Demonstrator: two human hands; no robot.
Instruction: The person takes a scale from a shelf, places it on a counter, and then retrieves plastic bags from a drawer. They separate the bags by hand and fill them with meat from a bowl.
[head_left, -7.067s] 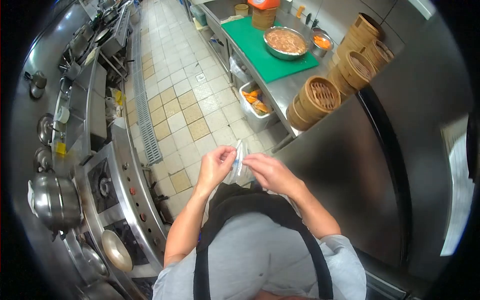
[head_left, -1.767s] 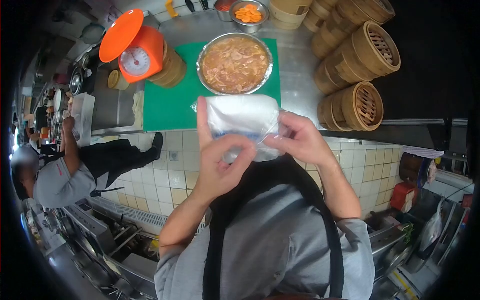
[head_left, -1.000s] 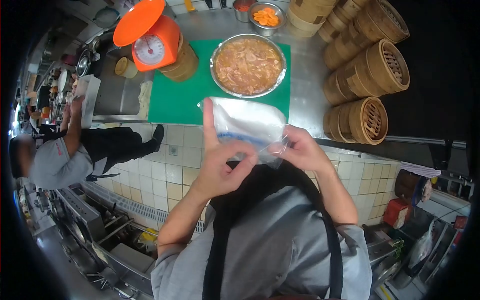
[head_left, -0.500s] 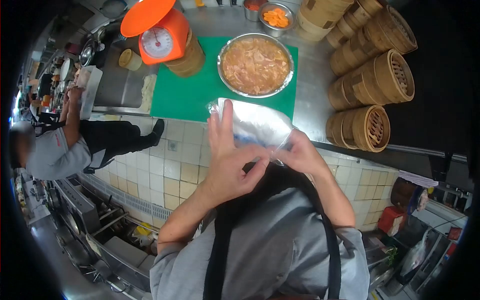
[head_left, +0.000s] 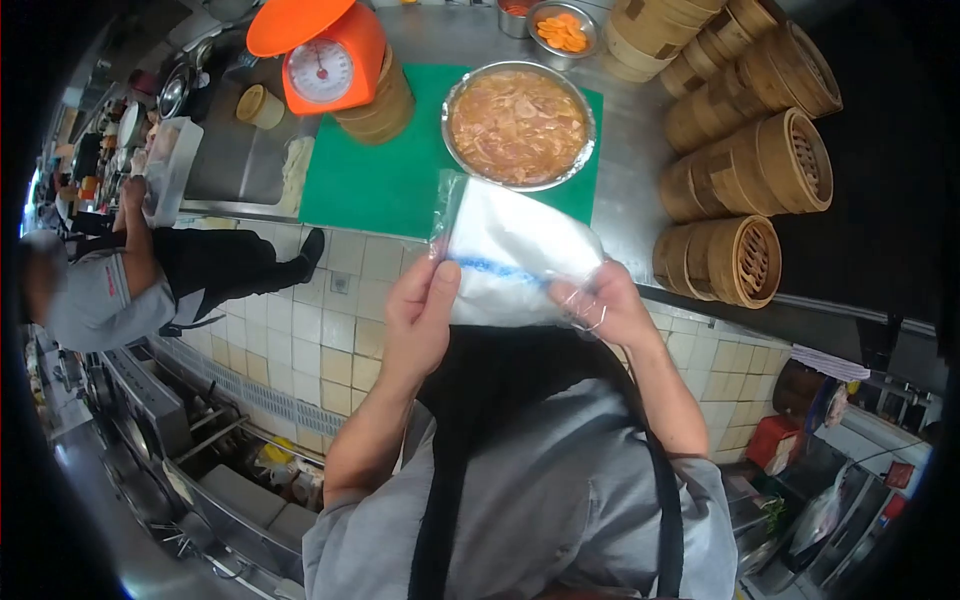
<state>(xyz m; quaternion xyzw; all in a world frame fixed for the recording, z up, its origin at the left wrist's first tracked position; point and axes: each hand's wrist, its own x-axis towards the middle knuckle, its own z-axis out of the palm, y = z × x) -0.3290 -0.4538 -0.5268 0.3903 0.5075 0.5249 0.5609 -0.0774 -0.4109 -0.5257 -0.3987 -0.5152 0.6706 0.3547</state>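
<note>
Between my two hands is a flat white packet (head_left: 515, 235) in loose clear plastic, with a blue band of print across it. My left hand (head_left: 420, 308) grips its left edge, thumb on top. At the opposite edge, my right hand (head_left: 610, 305) pinches the crinkled clear wrapping. What the packet contains cannot be made out. Just beyond it stands a round metal bowl (head_left: 449, 135) of raw sliced meat in sauce, on a green cutting board (head_left: 345, 195).
An orange scale (head_left: 358, 60) stands on a bamboo steamer (head_left: 385, 115) at the back left. Several steamer stacks (head_left: 715, 172) line the right side, and a small bowl of carrot slices (head_left: 562, 33) is behind. A co-worker (head_left: 110, 290) stands by the sink (head_left: 235, 165) on the left.
The packet has turned to show more of its face and the blue band. My left hand has dropped from its far side to grip the left edge. My right hand stays at the right edge.
</note>
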